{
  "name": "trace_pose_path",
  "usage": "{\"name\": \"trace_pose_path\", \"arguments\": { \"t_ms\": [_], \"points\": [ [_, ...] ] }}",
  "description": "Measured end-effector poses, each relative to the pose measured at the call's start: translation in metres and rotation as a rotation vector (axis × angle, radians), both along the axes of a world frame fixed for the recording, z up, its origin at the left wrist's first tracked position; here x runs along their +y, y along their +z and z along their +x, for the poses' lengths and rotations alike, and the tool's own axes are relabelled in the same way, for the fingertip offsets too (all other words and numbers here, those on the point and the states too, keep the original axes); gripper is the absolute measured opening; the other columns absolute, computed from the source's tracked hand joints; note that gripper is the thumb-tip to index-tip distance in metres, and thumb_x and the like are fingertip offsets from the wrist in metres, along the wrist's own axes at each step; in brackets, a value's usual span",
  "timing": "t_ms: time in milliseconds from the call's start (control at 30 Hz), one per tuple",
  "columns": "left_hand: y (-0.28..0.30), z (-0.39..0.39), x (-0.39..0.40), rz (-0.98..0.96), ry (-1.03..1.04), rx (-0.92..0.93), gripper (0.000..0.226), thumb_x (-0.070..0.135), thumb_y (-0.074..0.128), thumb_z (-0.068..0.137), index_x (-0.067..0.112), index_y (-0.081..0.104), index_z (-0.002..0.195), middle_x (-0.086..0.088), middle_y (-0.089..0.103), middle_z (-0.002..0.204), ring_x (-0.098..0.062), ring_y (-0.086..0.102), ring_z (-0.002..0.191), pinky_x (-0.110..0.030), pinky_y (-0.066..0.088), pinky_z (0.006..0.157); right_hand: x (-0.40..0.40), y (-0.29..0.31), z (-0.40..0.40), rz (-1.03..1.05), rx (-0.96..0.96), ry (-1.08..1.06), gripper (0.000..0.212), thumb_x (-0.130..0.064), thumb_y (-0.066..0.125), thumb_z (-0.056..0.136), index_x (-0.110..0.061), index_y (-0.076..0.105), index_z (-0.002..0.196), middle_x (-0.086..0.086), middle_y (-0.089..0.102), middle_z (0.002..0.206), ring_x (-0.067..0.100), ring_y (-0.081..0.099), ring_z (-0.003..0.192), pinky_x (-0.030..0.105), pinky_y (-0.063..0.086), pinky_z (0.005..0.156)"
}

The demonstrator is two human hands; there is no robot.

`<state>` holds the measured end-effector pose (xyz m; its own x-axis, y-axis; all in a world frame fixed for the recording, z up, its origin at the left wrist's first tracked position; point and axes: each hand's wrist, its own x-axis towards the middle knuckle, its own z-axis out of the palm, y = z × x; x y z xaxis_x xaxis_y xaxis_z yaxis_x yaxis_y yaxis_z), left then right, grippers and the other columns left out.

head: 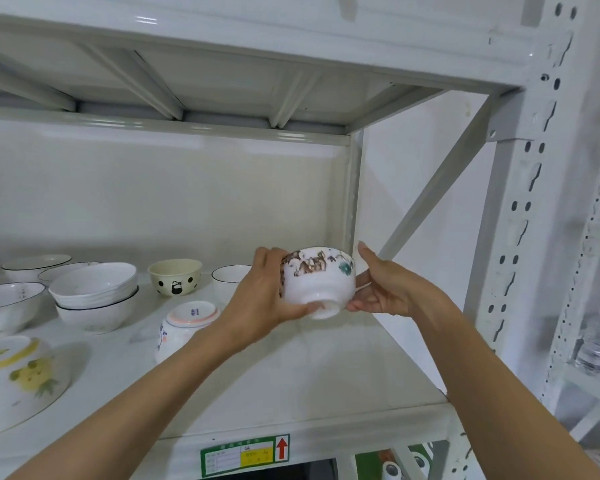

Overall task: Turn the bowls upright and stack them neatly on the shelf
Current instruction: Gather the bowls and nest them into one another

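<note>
A small white bowl with a brown and teal flower pattern point(321, 277) is held upright in the air above the right part of the shelf point(319, 372). My left hand point(264, 296) grips its left side and foot. My right hand point(383, 284) cups its right side. An upside-down white bowl with an orange-ringed foot point(184, 323) lies on the shelf just below my left wrist, partly hidden by it. A large upside-down bowl with yellow fruit point(14, 375) sits at the front left. Two stacked upright white bowls point(96, 294) stand further back.
A cream bowl with black dots point(175, 276), a black-rimmed white bowl point(230, 277) and several more upright bowls point(11, 303) stand at the back left. The upper shelf point(222, 64) hangs overhead. A white perforated upright post point(520, 202) and diagonal brace point(440, 181) close the right side.
</note>
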<state>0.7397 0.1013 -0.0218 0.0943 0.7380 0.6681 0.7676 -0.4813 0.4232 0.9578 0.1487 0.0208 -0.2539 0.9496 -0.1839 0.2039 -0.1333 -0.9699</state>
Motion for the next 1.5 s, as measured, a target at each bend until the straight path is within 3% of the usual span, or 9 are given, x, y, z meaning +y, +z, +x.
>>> {"name": "trace_pose_path", "arguments": {
  "t_ms": [133,267,367,500,667,833,1133,1333,1500],
  "points": [
    [-0.014,0.002,-0.007,0.109,-0.092,0.043,0.08,0.039,0.087,0.061,0.024,0.044,0.126,0.006,0.036,0.118,-0.009,0.054,0.098,-0.031,0.053,0.089,0.001,-0.007,0.002,-0.075,0.037,0.08,0.051,-0.05,0.044,0.097,-0.002,0.056,0.107,0.021,0.07,0.076,0.031,0.069,0.057,0.024,0.057,0.048],
    [-0.017,0.0,-0.009,-0.105,-0.094,-0.246,0.079,0.054,0.077,0.069,0.024,0.041,0.133,0.006,0.045,0.126,-0.008,0.056,0.108,-0.026,0.05,0.094,-0.001,-0.015,0.0,0.008,0.065,0.093,0.026,-0.019,0.045,0.098,-0.001,0.061,0.104,0.017,0.07,0.076,0.036,0.069,0.06,0.028,0.059,0.054],
    [-0.011,-0.002,-0.009,-0.402,-0.122,-0.524,0.078,0.074,0.05,0.078,0.006,0.058,0.115,-0.009,0.068,0.11,-0.022,0.069,0.092,-0.035,0.058,0.085,-0.002,-0.022,-0.005,0.11,0.028,0.08,0.025,-0.01,0.045,0.094,-0.005,0.061,0.113,0.019,0.067,0.092,0.04,0.069,0.067,0.036,0.06,0.067],
    [-0.01,-0.002,-0.012,-0.644,-0.153,-0.614,0.05,0.041,0.045,0.098,-0.005,0.061,0.11,-0.013,0.069,0.088,-0.024,0.066,0.063,-0.041,0.06,0.078,-0.003,-0.031,-0.018,0.21,-0.047,0.028,0.032,-0.005,0.039,0.094,-0.012,0.057,0.12,0.021,0.061,0.105,0.036,0.069,0.067,0.039,0.062,0.068],
    [-0.016,-0.001,-0.01,-0.765,-0.079,-0.66,0.033,0.015,0.047,0.096,-0.008,0.053,0.118,-0.023,0.069,0.104,-0.034,0.071,0.075,-0.043,0.057,0.089,-0.001,-0.048,-0.03,0.387,-0.255,-0.06,0.034,-0.005,0.036,0.093,-0.017,0.058,0.116,0.012,0.053,0.123,0.034,0.067,0.083,0.03,0.058,0.049],
    [-0.021,0.0,-0.012,-0.846,-0.087,-0.701,0.026,0.011,0.05,0.095,-0.007,0.056,0.112,-0.024,0.069,0.107,-0.033,0.072,0.082,-0.04,0.058,0.087,-0.001,-0.056,-0.032,0.491,-0.483,-0.1,0.033,-0.008,0.032,0.094,-0.025,0.059,0.102,0.007,0.061,0.103,0.028,0.069,0.078,0.041,0.061,0.07],
    [-0.022,-0.006,-0.015,-0.785,-0.04,-0.531,0.036,0.028,0.049,0.098,-0.004,0.059,0.111,-0.021,0.069,0.109,-0.033,0.073,0.081,-0.042,0.059,0.085,0.002,-0.053,-0.032,0.421,-0.608,-0.071,0.032,-0.017,0.034,0.096,-0.006,0.061,0.109,0.013,0.067,0.091,0.033,0.073,0.07,0.044,0.061,0.073],
    [-0.014,-0.031,-0.029,-0.466,0.109,-0.381,0.047,0.034,0.052,0.096,0.006,0.049,0.134,-0.003,0.053,0.125,-0.02,0.064,0.068,-0.028,0.055,0.05,-0.006,-0.037,-0.048,0.798,-0.856,-0.223,0.031,-0.028,0.037,0.099,-0.018,0.062,0.114,0.002,0.062,0.114,0.022,0.058,0.096,0.031,0.044,0.077],
    [-0.009,-0.085,-0.031,-0.176,0.433,-0.142,0.035,0.039,0.051,0.094,0.019,0.061,0.12,-0.004,0.06,0.114,-0.019,0.063,0.095,-0.03,0.045,0.078,-0.022,-0.023,-0.105,0.981,-0.665,-0.074,0.026,-0.027,0.044,0.097,-0.017,0.064,0.111,0.002,0.066,0.11,0.021,0.059,0.104,0.03,0.044,0.083]
  ]
}}
